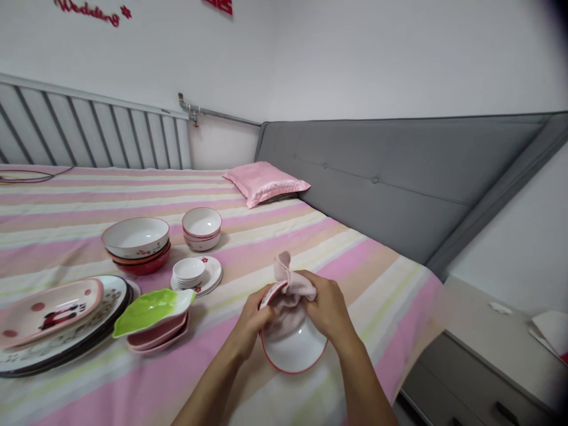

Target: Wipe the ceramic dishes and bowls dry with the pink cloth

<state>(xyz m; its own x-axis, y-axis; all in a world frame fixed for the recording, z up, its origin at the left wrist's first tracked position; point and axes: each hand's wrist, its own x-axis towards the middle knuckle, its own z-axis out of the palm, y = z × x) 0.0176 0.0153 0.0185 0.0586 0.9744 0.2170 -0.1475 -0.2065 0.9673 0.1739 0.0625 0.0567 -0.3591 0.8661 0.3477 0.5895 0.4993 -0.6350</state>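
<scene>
A white bowl with a red rim [297, 353] is held low over the bed, in front of me. My left hand [254, 322] grips its left edge, fingers curled over the rim. A pale pink cloth [290, 290] is bunched inside and over the far rim. My right hand [326, 302] is closed on this cloth at the bowl's right side. The cloth and hands hide part of the bowl's inside.
Left on the striped bed [359, 278] stand large bowls [137, 236], small bowls [202, 223], saucers with little dishes [190, 271], a green leaf-shaped dish [151, 312] and stacked oval plates [53, 313]. Behind are a pink pillow [266, 180] and grey headboard [377, 160]; a nightstand [492, 343] is right.
</scene>
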